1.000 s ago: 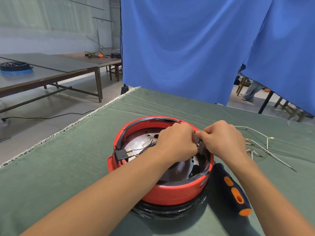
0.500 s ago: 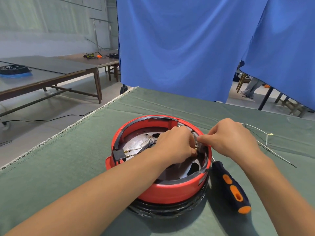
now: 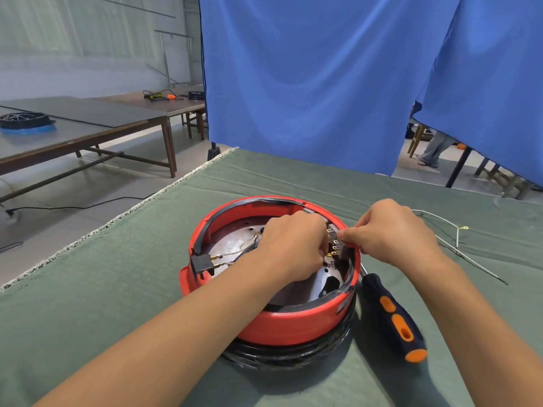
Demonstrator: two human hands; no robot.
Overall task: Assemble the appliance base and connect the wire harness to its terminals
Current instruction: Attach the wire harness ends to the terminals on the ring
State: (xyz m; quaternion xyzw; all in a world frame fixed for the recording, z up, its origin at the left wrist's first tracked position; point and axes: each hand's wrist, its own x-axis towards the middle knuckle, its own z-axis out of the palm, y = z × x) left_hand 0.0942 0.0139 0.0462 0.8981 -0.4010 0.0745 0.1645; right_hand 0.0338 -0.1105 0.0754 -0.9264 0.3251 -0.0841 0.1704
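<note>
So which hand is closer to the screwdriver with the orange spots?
The right hand. It is at the red base's far right rim, just beyond the screwdriver lying beside the base. The left hand is inside the base, farther away.

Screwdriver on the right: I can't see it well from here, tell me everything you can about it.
The screwdriver lies flat on the green cloth, just right of the red appliance base, apart from both hands. Its thick handle looks like dark navy rubber with two orange oval inlays and an orange end cap pointing towards the person. A thin metal shaft runs up towards the base's rim; the tip is hidden.
</note>
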